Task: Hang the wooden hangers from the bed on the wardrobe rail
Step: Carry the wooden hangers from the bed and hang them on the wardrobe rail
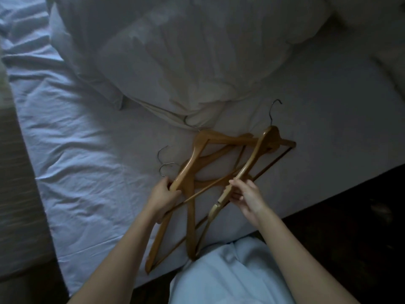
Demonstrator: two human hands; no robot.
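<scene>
Several wooden hangers with metal hooks lie crossed in a pile [221, 154] on the white bed sheet [87, 139], near the bed's near edge. My left hand [163, 195] is closed around the necks of hangers whose hooks point left and whose arms slope down over the bed edge. My right hand [248, 196] grips the lower arm of another hanger [255, 156]; its hook points up and away from me. The wardrobe rail is out of sight.
A rumpled white duvet [186, 58] is bunched up behind the pile, and one hook is tucked under its edge. Dark floor [350, 211] lies right of the bed. My pale blue clothing [230, 275] fills the bottom centre.
</scene>
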